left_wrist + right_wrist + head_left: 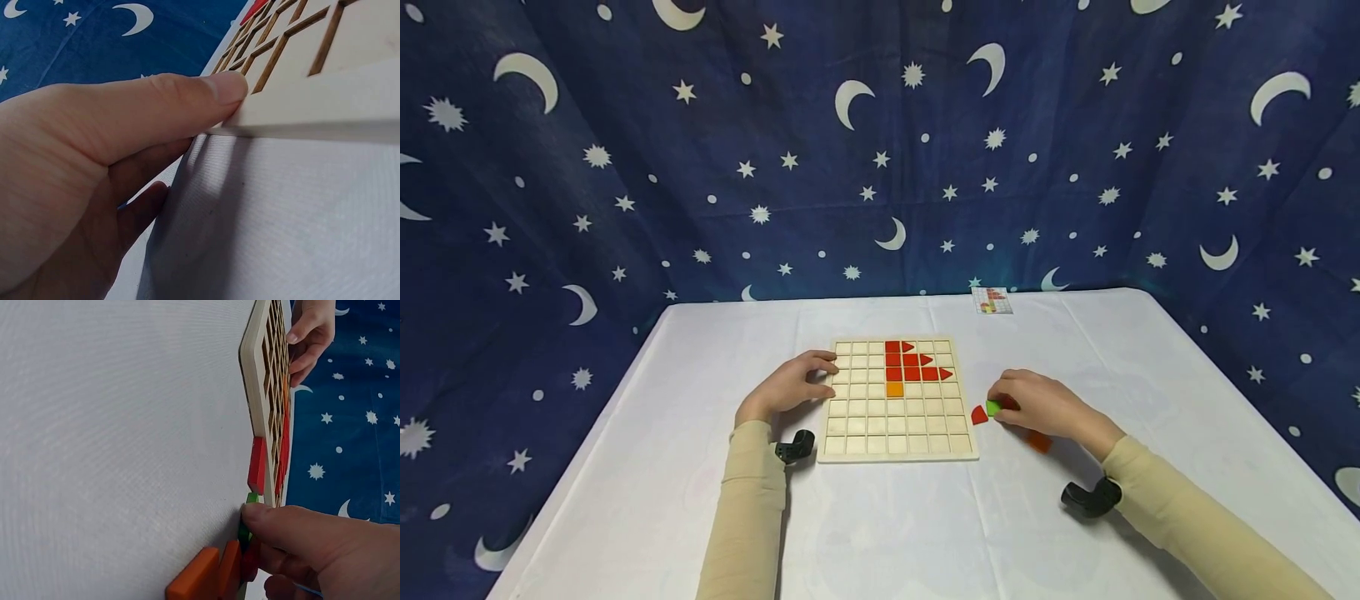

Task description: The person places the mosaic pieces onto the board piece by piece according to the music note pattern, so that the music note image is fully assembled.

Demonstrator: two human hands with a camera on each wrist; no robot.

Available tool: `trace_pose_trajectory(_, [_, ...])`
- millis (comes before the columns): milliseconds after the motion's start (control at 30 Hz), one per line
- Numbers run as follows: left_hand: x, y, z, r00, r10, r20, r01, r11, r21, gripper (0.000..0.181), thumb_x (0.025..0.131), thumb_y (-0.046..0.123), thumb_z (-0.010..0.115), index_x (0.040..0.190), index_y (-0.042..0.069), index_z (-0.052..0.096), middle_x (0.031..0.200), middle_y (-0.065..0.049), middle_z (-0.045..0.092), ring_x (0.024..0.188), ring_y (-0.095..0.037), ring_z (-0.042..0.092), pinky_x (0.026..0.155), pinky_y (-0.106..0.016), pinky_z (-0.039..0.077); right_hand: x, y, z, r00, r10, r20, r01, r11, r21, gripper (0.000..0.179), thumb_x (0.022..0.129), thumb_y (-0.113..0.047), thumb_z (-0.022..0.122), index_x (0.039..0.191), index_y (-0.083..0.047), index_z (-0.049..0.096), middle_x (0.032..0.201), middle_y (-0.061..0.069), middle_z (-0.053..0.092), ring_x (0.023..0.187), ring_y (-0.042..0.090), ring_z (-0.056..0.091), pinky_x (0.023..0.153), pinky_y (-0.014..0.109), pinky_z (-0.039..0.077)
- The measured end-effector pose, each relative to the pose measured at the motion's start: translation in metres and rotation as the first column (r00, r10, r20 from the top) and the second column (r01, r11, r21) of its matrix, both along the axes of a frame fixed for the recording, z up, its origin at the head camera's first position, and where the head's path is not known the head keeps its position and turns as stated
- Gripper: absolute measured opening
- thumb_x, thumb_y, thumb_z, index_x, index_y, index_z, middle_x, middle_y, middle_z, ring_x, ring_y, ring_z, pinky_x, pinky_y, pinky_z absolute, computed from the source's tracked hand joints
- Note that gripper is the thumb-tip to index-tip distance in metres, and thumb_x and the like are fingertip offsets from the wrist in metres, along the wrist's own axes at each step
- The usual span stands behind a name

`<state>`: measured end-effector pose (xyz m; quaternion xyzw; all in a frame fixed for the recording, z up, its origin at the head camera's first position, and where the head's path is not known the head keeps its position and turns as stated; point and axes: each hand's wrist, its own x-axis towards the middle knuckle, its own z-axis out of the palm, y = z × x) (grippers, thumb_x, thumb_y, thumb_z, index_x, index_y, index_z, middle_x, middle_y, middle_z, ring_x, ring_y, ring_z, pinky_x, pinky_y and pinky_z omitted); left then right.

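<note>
A square wooden grid board lies flat on the table. Red tiles, some square and some pointed, fill cells in its upper rows, with one orange square below them. My left hand rests at the board's left edge, its thumb touching the rim. To the right of the board, my right hand pinches a green tile low at the table. A red rounded tile lies between that hand and the board. Another red tile is partly hidden under the hand.
Orange tiles lie beside my right hand, partly covered in the head view. A small picture card with a coloured grid pattern lies at the table's far edge. A dark blue curtain with moons and stars hangs behind the white-covered table.
</note>
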<state>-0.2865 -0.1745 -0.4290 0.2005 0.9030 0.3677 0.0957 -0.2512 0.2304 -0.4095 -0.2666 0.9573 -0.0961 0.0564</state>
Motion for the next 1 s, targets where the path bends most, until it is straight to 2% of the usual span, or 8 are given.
trace_pose_trajectory(233, [-0.001,0.000,-0.002,1.000,-0.006,-0.007,0.006,1.000,-0.004,0.039,0.087,0.015,0.074,0.123,0.003,0.064,0.147,-0.012,0.045,0.139,-0.032,0.036,0.113,-0.048,0.031,-0.001,0.001,-0.002,1.000,0.006,-0.030,-0.006,1.000,0.006,0.016,0.083,-0.020,0.077,0.097,-0.013,0.071,0.090,-0.005,0.058,0.081,0.014,0.051,0.075,0.035,0.054])
trace_pose_trajectory(500, [-0.003,-0.001,-0.003,1.000,-0.005,-0.012,0.005,1.000,-0.013,0.039,0.087,0.016,0.074,0.122,0.002,0.065,0.146,-0.012,0.046,0.139,-0.033,0.036,0.114,-0.048,0.030,-0.009,-0.009,0.006,0.997,0.021,-0.079,-0.024,0.999,-0.037,0.020,0.088,-0.022,0.072,0.103,-0.010,0.070,0.098,-0.002,0.061,0.088,0.015,0.057,0.079,0.037,0.055])
trace_pose_trajectory(800, [-0.003,0.000,-0.003,1.000,0.000,-0.012,0.000,1.000,-0.021,0.039,0.087,0.016,0.075,0.122,0.002,0.065,0.146,-0.012,0.046,0.139,-0.033,0.037,0.114,-0.047,0.031,-0.017,-0.058,0.008,0.984,0.134,-0.118,-0.143,0.987,-0.075,0.023,0.088,-0.028,0.071,0.104,-0.011,0.071,0.099,-0.003,0.062,0.083,0.010,0.056,0.074,0.031,0.053])
trace_pose_trajectory(1000, [-0.002,-0.001,-0.001,1.000,-0.005,-0.013,0.005,1.000,-0.017,0.040,0.086,0.015,0.075,0.122,0.002,0.064,0.146,-0.012,0.046,0.139,-0.032,0.037,0.114,-0.047,0.030,-0.020,-0.092,0.005,0.972,0.199,-0.125,-0.207,0.977,-0.053,0.020,0.088,-0.028,0.071,0.100,-0.013,0.071,0.093,-0.005,0.059,0.083,0.010,0.053,0.073,0.029,0.052])
